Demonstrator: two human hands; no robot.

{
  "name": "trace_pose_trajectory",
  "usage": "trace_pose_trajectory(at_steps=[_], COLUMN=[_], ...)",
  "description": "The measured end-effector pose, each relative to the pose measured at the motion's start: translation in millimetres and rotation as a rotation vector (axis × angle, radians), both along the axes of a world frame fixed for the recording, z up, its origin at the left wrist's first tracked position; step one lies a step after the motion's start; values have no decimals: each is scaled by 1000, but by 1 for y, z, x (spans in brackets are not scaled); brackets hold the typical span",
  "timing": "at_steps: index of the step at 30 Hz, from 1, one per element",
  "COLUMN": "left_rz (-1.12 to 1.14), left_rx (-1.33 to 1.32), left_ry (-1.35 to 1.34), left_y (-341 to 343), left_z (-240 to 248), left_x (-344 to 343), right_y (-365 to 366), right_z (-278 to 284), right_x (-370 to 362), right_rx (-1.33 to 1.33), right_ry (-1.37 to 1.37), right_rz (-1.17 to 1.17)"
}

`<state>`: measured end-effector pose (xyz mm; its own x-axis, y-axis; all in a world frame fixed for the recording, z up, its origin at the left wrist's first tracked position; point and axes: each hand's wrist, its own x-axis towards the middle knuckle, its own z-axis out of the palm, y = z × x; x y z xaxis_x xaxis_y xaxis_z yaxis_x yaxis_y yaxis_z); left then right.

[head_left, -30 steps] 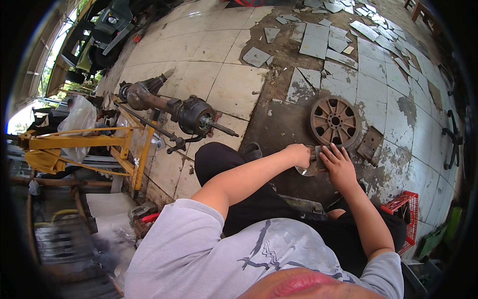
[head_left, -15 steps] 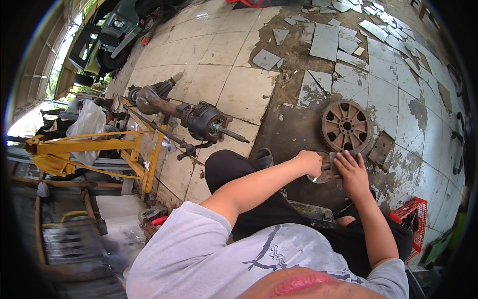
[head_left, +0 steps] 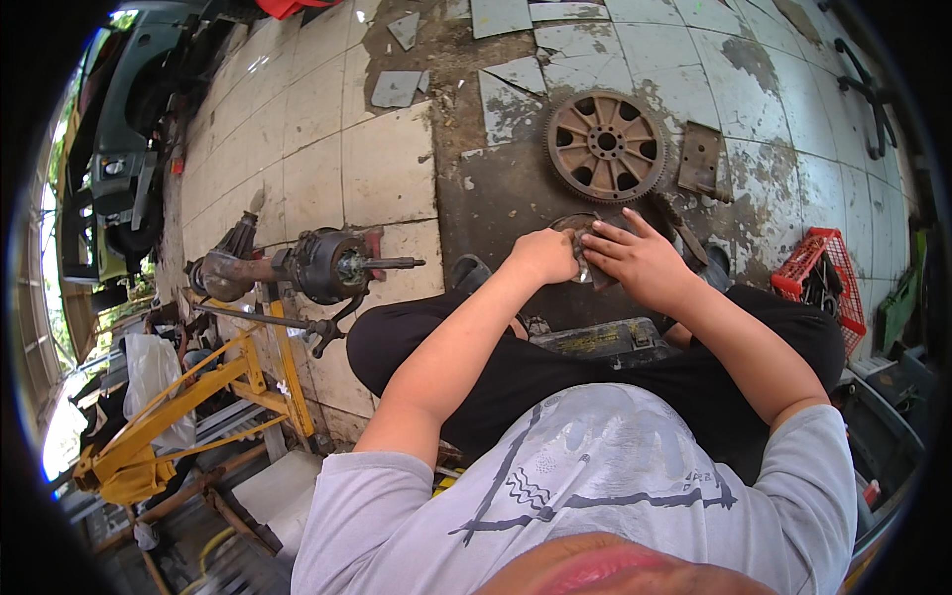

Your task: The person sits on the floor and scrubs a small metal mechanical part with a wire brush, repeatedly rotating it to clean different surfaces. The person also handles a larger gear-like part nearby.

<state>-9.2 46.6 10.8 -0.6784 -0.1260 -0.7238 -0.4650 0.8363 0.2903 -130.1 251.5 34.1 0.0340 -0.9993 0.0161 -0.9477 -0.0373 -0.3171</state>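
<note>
My left hand (head_left: 547, 257) is closed at a round, worn metal part (head_left: 573, 221) in front of my lap; what its fingers grip is mostly hidden. Close beside it, my right hand (head_left: 643, 262) lies with fingers stretched out over the same part and a dark flat piece (head_left: 599, 279) under its palm edge. The fingertips of both hands nearly meet. A rusty toothed flywheel (head_left: 607, 167) rests flat on the floor just beyond them.
Right of the flywheel lies a rusty metal plate (head_left: 700, 159). A red plastic crate (head_left: 841, 283) stands by my right knee, and a dark toolbox (head_left: 605, 342) between my legs. An axle assembly (head_left: 322, 266) and yellow frame (head_left: 213, 395) are at left.
The view has turned, so everything sits differently in it. My left hand has come closer to my right, and the right fingers still lie flat over the part.
</note>
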Motion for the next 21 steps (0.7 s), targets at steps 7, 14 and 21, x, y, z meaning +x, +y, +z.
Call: trace_pose_trajectory(at_steps=[7, 14, 21], left_rz=[-21, 29, 64], left_rx=[-36, -54, -5], left_ry=[15, 24, 55], left_y=[0, 1, -2], left_z=[-1, 5, 17], left_x=[1, 1, 2], right_y=[-2, -8, -6], right_z=[-6, 1, 6], right_x=[3, -25, -4], right_rx=[24, -23, -116], right_ry=[-82, -16, -217], right_rz=[28, -144, -130])
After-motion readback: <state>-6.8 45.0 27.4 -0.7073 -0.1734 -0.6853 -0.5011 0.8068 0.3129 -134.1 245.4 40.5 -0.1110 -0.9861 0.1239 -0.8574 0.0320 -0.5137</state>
